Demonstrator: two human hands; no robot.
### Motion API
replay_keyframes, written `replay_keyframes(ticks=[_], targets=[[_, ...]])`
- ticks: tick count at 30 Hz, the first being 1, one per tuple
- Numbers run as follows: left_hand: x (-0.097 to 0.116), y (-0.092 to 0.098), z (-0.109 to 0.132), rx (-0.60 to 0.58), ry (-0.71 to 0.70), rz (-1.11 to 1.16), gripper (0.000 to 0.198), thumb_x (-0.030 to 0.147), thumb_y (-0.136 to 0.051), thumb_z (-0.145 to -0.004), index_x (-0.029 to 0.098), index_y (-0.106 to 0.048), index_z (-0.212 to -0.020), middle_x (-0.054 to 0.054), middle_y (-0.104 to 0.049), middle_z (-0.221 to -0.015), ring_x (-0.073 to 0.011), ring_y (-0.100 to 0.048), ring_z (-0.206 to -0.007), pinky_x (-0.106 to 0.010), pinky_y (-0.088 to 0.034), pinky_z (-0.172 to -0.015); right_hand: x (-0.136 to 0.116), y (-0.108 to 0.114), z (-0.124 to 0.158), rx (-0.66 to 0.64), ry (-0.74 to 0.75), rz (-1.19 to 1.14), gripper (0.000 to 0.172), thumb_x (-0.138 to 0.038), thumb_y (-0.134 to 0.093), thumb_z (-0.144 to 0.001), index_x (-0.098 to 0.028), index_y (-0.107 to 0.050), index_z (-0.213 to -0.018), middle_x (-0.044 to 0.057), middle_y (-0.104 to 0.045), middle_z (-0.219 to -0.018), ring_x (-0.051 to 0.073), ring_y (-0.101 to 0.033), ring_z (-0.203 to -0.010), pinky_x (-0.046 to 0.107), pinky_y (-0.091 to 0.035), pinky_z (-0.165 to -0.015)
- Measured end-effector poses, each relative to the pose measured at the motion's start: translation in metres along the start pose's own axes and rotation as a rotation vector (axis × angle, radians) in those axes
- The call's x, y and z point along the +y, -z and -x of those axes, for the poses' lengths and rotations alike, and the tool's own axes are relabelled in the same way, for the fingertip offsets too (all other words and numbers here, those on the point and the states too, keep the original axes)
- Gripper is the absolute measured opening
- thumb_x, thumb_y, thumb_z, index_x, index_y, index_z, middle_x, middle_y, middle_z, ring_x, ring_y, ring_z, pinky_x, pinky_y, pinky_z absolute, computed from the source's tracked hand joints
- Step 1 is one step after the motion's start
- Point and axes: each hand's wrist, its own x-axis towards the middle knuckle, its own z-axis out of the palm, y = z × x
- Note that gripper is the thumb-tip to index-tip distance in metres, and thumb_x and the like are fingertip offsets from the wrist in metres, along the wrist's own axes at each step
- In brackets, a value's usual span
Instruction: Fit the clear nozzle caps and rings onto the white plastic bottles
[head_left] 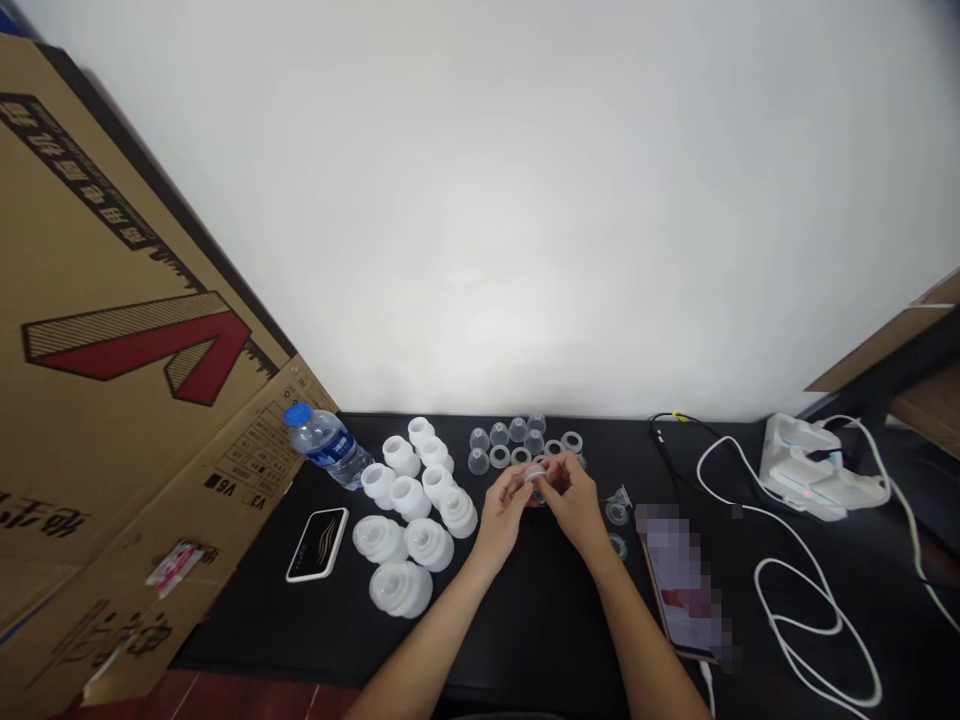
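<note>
My left hand and my right hand meet over the black table, fingers closed around a small whitish collar ring. Part of it is hidden by the fingers, so I cannot tell whether a nipple sits in it. Just beyond lie several clear domed caps and several pale collar rings, some partly covered by my hands. Clear silicone nipples rest to the right of my right wrist. On the left stand several white baby bottles; the nearer ones have tops fitted.
A water bottle and a white-edged phone are at the left, beside a large cardboard box. A second phone lies right of my right forearm. White cables run to a power strip.
</note>
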Motion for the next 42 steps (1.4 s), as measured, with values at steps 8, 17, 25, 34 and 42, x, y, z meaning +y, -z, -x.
replay_keyframes(ticks=[8,17,25,34,42], targets=[[-0.003,0.000,0.001,-0.023,-0.041,-0.072,0.045,0.053,-0.075,-0.098,0.021,-0.073,-0.129,-0.012,-0.080,-0.124,-0.0279,-0.077,-0.110,-0.033,-0.061,-0.082,-0.007,-0.002,0.000,0.026,0.027,0.047,0.026,-0.036,-0.068,-0.093,-0.023,-0.069,-0.115,0.005,-0.075,-0.096,0.020,-0.065,-0.071,0.033,-0.054,-0.066],[-0.004,-0.004,0.003,0.044,-0.052,-0.067,0.046,0.057,-0.077,-0.096,0.023,-0.063,-0.124,-0.010,-0.083,-0.108,-0.0247,-0.080,-0.097,-0.033,-0.061,-0.079,-0.012,-0.001,-0.001,0.024,0.068,0.135,0.014,-0.037,-0.069,-0.094,-0.024,-0.070,-0.097,0.003,-0.075,-0.086,0.019,-0.064,-0.065,0.032,-0.053,-0.063],[-0.004,-0.001,0.000,0.099,-0.050,-0.058,0.051,0.060,-0.077,-0.094,0.022,-0.065,-0.126,-0.012,-0.082,-0.115,-0.0264,-0.080,-0.103,-0.034,-0.063,-0.083,-0.019,-0.001,0.001,-0.032,0.091,0.132,0.024,-0.045,-0.068,-0.100,-0.023,-0.074,-0.108,0.006,-0.076,-0.093,0.020,-0.067,-0.068,0.031,-0.052,-0.059],[0.002,0.000,0.001,0.120,-0.114,-0.204,0.039,0.055,-0.074,-0.097,0.021,-0.077,-0.116,-0.012,-0.082,-0.111,-0.0277,-0.078,-0.100,-0.036,-0.063,-0.083,-0.013,0.002,-0.001,-0.031,0.108,0.118,0.025,-0.045,-0.066,-0.103,-0.023,-0.076,-0.110,0.007,-0.076,-0.100,0.022,-0.070,-0.077,0.033,-0.056,-0.067],[0.000,-0.002,-0.001,0.137,-0.116,-0.104,0.037,0.052,-0.081,-0.092,0.019,-0.077,-0.109,-0.012,-0.083,-0.107,-0.0279,-0.080,-0.100,-0.040,-0.064,-0.092,-0.010,0.000,0.000,-0.043,0.121,0.095,0.028,-0.045,-0.068,-0.100,-0.024,-0.073,-0.117,0.010,-0.077,-0.105,0.027,-0.073,-0.088,0.039,-0.062,-0.076]])
